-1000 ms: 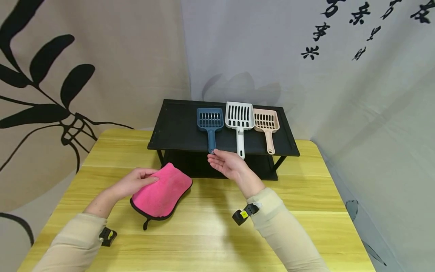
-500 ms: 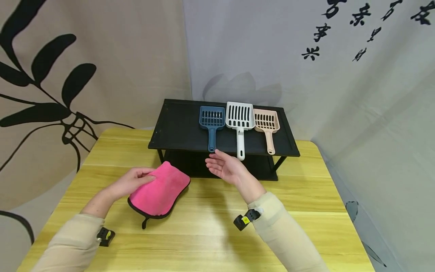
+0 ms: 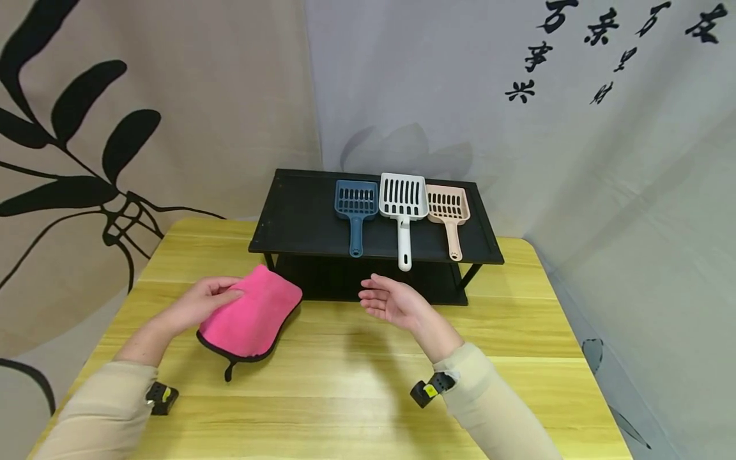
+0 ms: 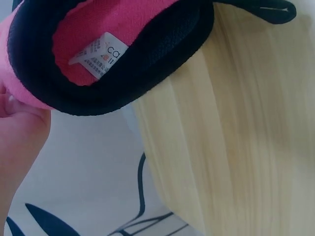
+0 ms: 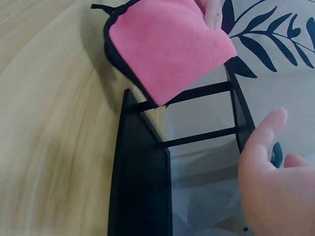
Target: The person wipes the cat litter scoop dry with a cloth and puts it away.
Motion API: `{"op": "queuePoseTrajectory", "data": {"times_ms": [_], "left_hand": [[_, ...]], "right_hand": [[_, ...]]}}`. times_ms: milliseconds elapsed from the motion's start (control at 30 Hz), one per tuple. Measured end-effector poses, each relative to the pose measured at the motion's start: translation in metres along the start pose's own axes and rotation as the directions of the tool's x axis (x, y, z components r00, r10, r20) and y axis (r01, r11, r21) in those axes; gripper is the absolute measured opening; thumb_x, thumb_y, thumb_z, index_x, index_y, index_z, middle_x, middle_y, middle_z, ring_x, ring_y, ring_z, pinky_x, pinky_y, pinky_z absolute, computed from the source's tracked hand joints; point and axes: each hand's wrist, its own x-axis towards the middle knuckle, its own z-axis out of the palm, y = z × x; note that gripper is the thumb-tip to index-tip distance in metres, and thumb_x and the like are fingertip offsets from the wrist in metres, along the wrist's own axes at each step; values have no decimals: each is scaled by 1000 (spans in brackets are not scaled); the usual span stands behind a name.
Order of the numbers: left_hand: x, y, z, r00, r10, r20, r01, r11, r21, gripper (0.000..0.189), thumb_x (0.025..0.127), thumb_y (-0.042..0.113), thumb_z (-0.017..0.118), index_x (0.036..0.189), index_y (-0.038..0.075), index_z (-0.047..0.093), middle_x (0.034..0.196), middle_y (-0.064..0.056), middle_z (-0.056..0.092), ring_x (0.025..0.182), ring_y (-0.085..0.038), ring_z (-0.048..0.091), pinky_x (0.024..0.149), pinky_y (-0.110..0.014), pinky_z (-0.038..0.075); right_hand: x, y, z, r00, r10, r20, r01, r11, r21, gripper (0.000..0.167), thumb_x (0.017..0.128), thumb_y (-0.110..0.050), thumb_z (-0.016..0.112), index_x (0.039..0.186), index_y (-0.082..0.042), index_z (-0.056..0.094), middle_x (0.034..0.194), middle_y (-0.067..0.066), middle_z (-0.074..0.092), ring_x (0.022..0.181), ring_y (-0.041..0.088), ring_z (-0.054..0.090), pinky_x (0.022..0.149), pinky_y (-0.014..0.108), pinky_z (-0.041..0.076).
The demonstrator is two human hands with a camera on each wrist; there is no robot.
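Note:
My left hand (image 3: 198, 303) grips a folded pink cloth (image 3: 253, 313) with black edging and a small hanging loop, held over the table at the left. Inside the fold, the left wrist view shows a white label (image 4: 105, 54). My right hand (image 3: 397, 303) holds nothing; its fingers are relaxed, just in front of the black rack. Three slotted litter scoops lie side by side on the rack's top: a blue scoop (image 3: 356, 235), a white scoop (image 3: 404, 241) and a pale pink scoop (image 3: 453, 237). Their handles point toward me, the white one jutting past the front edge.
The black two-tier rack (image 3: 307, 220) stands at the back of the wooden table (image 3: 322, 396), its lower shelf (image 5: 142, 182) partly in shadow. Printed curtains (image 3: 414, 76) hang behind and beside the table.
My right hand has come away from the blue scoop's handle, back toward me and slightly right. That scoop shifted a little on the rack. My left hand and the cloth moved left.

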Motion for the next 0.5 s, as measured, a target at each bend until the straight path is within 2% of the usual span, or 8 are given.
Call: {"op": "queuePoseTrajectory", "data": {"times_ms": [167, 267, 300, 367, 433, 500], "left_hand": [[1, -4, -5, 999, -9, -48, 11, 999, 47, 46, 98, 23, 48, 131, -9, 47, 125, -28, 54, 86, 6, 51, 72, -20, 46], [4, -9, 1, 997, -13, -82, 21, 996, 90, 47, 98, 25, 48, 131, -8, 48, 128, -28, 52, 94, -2, 52, 74, -18, 45], [6, -11, 5, 996, -13, -93, 23, 994, 107, 47, 98, 25, 48, 131, -8, 48, 129, -28, 52, 99, -5, 53, 75, -17, 44], [10, -13, 17, 995, -22, -102, 33, 994, 108, 47, 98, 25, 48, 131, -8, 47, 127, -28, 53, 99, -13, 53, 74, -19, 44], [14, -14, 33, 995, -34, -93, 42, 995, 92, 47, 98, 24, 48, 132, -8, 46, 122, -27, 56, 93, -17, 54, 71, -22, 45], [20, -14, 49, 996, -39, -86, 45, 997, 70, 45, 98, 22, 49, 132, -8, 47, 112, -25, 60, 81, -17, 55, 67, -26, 45]], "right_hand": [[-5, 9, -14, 1000, 0, -5, 0, 1000, -6, 29, 102, -24, 35, 112, -2, 51, 79, -3, 66, 72, 9, 62, 68, 21, 50], [-8, 14, -23, 1000, 2, -12, -2, 1000, 1, 28, 102, -24, 35, 108, -4, 54, 79, -3, 66, 73, 9, 62, 69, 21, 51], [-8, 15, -26, 1000, 3, -12, -3, 1000, 4, 27, 102, -24, 35, 105, -6, 55, 80, -3, 66, 73, 9, 63, 69, 21, 51], [-9, 19, -31, 1000, 3, -10, -3, 1000, 6, 27, 102, -24, 35, 100, -8, 58, 80, -2, 66, 74, 10, 63, 70, 21, 51], [-10, 21, -36, 1000, 3, -12, -3, 1000, 7, 29, 102, -24, 36, 94, -11, 60, 80, -2, 65, 75, 10, 62, 71, 21, 51], [-11, 23, -40, 1000, 3, -15, -2, 1000, 6, 30, 102, -24, 36, 91, -13, 61, 81, -2, 65, 76, 10, 62, 73, 21, 50]]}}
